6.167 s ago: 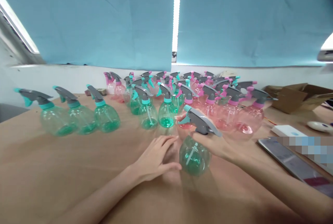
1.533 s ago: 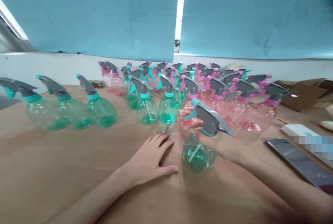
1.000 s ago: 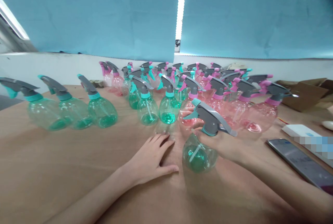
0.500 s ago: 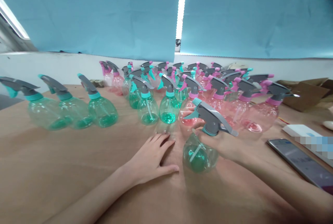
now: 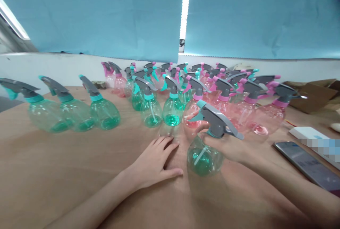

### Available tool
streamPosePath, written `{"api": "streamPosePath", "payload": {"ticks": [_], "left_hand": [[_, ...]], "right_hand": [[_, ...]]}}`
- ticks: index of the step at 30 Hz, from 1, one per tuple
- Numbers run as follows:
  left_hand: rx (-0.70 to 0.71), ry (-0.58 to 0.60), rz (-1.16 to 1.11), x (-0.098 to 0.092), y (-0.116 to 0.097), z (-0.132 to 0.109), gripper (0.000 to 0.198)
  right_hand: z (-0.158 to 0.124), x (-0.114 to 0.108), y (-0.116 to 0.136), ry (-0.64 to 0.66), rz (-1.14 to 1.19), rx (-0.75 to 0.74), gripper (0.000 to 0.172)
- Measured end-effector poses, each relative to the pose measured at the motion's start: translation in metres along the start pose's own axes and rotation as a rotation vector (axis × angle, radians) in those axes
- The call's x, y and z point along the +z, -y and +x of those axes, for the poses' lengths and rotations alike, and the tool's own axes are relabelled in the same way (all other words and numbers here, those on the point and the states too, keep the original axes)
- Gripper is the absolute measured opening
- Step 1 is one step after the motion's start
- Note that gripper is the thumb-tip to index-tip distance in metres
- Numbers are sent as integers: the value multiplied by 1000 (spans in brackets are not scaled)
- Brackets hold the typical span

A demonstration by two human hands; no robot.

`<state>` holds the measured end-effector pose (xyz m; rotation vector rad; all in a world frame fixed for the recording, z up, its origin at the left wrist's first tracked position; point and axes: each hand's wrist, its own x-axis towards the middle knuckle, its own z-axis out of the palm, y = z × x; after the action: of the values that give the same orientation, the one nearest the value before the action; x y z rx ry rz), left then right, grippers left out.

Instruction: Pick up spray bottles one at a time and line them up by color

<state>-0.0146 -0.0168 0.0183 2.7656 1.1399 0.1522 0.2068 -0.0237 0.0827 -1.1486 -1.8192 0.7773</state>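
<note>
A clear green spray bottle (image 5: 203, 158) with a grey and teal trigger head stands near the front of the table. My right hand (image 5: 220, 142) is closed around its neck from behind, and the bottle hides part of the fingers. Flat on the tabletop to its left lies my left hand (image 5: 156, 161), fingers apart, holding nothing. Just beyond the left fingertips stand two green spray bottles (image 5: 172, 113). Pink spray bottles (image 5: 268, 119) are lined up behind my right hand.
Three green spray bottles (image 5: 105, 115) stand at the left. Several more green and pink ones crowd the back. To the right lie a phone (image 5: 305, 165), a white box (image 5: 308, 133) and brown cardboard (image 5: 308, 96). Blue sheets (image 5: 92, 16) hang behind the table (image 5: 66, 172).
Almost nothing differs. The held spray bottle and my right hand have shifted very slightly to the right; my left hand rests in the same place.
</note>
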Motion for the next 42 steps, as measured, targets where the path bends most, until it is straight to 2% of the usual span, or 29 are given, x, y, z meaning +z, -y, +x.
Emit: {"api": "streamPosePath", "payload": {"ticks": [6,11,14,18,22,28,35,42], "left_hand": [[0,1,14,0,0,0,74],[-3,9,1,-1,-1,1,75],[-2,5,-13,-1,-1,1,76],[-3,-1,-18,1,0,1,76],[0,-13,-15,2,1,1,76],[0,-17,-5,1,1,1,73],[-8,0,-8,0,-1,1,75],[3,-7,-19,0,-1,0,74]], "right_hand": [[1,-2,7,-82,15,-55,12],[1,-3,11,-79,9,-41,11],[0,-2,7,-34,23,-35,21],[0,-1,0,-41,41,-47,31],[1,-1,-1,-51,33,-90,27],[1,0,-2,-84,45,-110,7],[0,0,-1,-125,-22,-98,9],[1,-1,8,-54,-47,-88,12]]}}
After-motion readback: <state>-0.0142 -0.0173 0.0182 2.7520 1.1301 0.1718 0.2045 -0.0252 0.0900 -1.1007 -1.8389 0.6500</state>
